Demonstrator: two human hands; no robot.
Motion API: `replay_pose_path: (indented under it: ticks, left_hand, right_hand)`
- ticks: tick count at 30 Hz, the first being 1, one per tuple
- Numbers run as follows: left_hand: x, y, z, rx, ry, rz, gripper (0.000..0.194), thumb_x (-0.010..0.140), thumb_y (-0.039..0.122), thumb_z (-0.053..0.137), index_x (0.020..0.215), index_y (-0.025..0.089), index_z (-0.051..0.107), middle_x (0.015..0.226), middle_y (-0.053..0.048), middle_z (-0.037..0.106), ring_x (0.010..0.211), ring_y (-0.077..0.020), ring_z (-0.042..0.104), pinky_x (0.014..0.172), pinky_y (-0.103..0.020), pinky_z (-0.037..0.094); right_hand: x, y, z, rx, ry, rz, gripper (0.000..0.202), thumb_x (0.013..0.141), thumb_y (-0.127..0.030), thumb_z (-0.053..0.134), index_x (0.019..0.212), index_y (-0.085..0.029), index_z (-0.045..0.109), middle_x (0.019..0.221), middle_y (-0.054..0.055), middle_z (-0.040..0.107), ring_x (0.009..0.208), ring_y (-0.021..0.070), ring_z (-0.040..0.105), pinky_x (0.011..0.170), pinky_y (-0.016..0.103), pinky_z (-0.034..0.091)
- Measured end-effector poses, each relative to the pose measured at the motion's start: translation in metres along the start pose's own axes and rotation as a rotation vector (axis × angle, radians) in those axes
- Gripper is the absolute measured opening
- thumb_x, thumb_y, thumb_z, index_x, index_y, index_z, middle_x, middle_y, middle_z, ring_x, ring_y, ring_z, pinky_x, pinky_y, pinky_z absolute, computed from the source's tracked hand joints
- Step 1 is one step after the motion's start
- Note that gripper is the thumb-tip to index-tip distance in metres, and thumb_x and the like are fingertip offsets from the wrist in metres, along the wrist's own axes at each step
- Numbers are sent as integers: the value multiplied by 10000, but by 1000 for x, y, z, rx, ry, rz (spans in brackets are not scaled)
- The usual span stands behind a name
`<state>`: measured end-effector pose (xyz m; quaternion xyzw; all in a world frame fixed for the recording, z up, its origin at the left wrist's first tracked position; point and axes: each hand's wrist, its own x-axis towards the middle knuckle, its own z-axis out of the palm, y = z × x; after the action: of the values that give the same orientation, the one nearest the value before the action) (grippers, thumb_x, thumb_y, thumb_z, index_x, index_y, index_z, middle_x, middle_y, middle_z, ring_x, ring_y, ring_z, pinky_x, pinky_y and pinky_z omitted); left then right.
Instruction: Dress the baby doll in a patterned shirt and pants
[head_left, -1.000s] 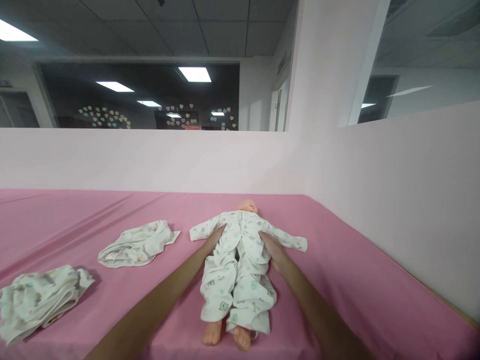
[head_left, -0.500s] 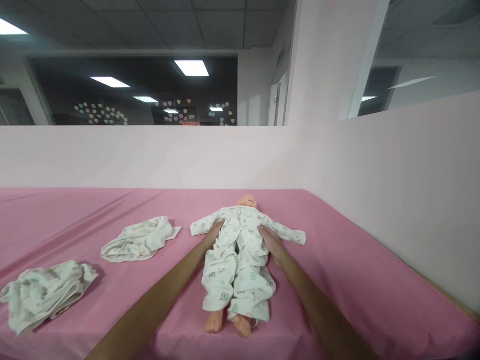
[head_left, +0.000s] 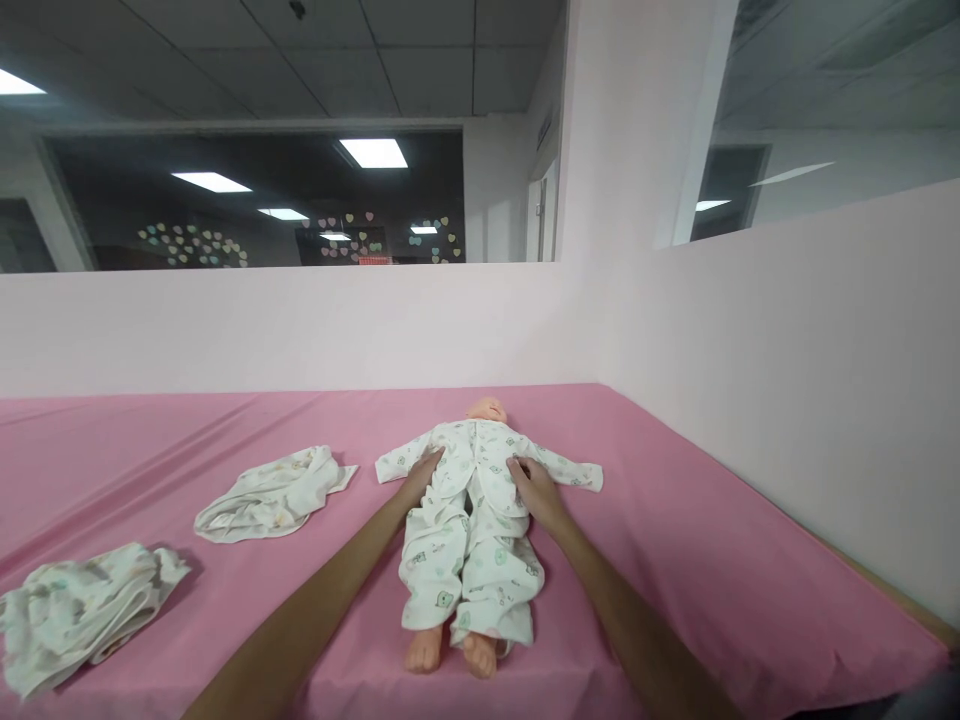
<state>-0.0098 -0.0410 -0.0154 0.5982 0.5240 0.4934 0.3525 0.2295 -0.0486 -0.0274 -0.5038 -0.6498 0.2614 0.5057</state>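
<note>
A baby doll (head_left: 489,409) lies on its back, head toward the wall and bare feet toward me. It wears a white printed long-sleeved shirt (head_left: 456,448) and matching trousers (head_left: 495,575). My left hand (head_left: 421,480) is closed on the shirt's edge at the left side of the torso; its fingers are partly hidden. At the right side, my right hand (head_left: 537,492) has bent fingers gripping the shirt's edge. Both sleeves stretch outward, and the shirt fronts part slightly below the chest, over the trouser waist.
Two folded white printed cloths lie to the left: one farther back (head_left: 274,497), one nearer the front edge (head_left: 90,612). Pink sheeting (head_left: 675,560) covers the padded surface. White walls (head_left: 300,330) with windows border it behind and at right.
The view has tilted and shifted slightly. My right fingers have curled more at the shirt's side. My left hand stays at the opposite side, and the doll lies as before.
</note>
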Motion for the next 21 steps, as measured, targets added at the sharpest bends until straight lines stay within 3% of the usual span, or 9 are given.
replay_pose_path:
  ticks: [4,7,11,16,21]
  left_hand:
    - [13,23,-3,298,214,88,356,898,482,420,914,186,618,857,-55,691,758,-187,636,684,-281,473]
    - [35,51,9,476,77,132,362,915,447,374,779,192,590,763,-35,660,698,-163,607,623,-251,423]
    - [71,78,40,593,-59,109,295,817,371,549,590,185,521,639,-33,615,691,-177,604,592,-245,377]
    - [99,86,65,655,-60,-12,165,635,261,699,642,168,563,618,-48,613,735,-221,620,569,-249,373]
    - [109,87,63,654,-96,-99,164,635,222,697,619,153,549,479,-7,502,586,-193,560,510,-265,363]
  right_hand:
    - [-1,2,3,-74,42,-31,431,892,-537,441,955,-177,669,1043,97,678,1013,237,579,915,351,417]
    - [-2,3,5,-91,45,-32,427,907,-519,422,976,-176,665,1071,106,667,1046,239,565,947,357,403]
    - [-5,4,4,-111,51,-29,419,917,-491,416,1019,-168,663,1122,123,652,1115,247,547,983,361,386]
    - [-7,9,5,-138,56,-33,406,931,-475,402,1022,-171,655,1124,128,638,1108,242,552,976,350,395]
    - [-7,11,6,-153,31,-33,406,942,-469,383,1039,-175,644,1145,132,622,1108,253,541,977,381,388]
